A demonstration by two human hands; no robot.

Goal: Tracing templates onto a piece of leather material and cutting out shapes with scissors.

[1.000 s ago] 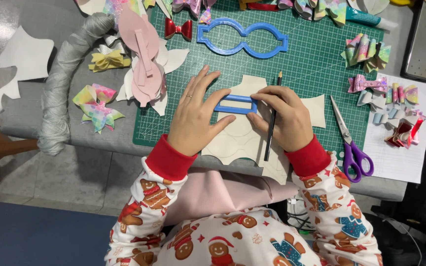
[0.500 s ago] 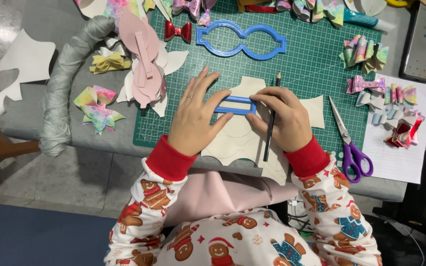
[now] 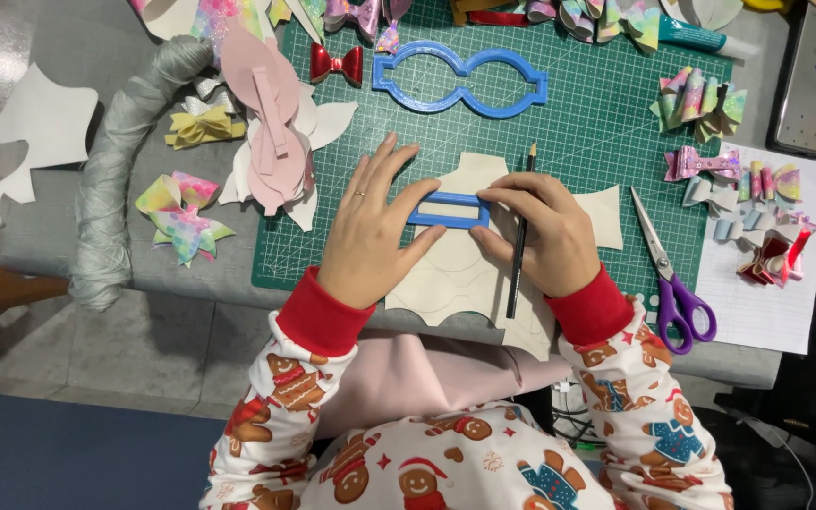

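While both sets of fingertips pinch it flat, one small blue rectangular template (image 3: 448, 210) sits mid-frame on a cream sheet (image 3: 446, 274), its long axis running left-right. The left hand (image 3: 370, 236) has fingers spread wide over its left end; the right hand (image 3: 545, 231) presses the right end and also grips one pencil (image 3: 519, 236), tip pointing to the top of the frame. Further out: one big blue bow-shaped template (image 3: 460, 80) above, one pair of purple scissors (image 3: 668, 274) at right, all on one green cutting mat (image 3: 606, 123).
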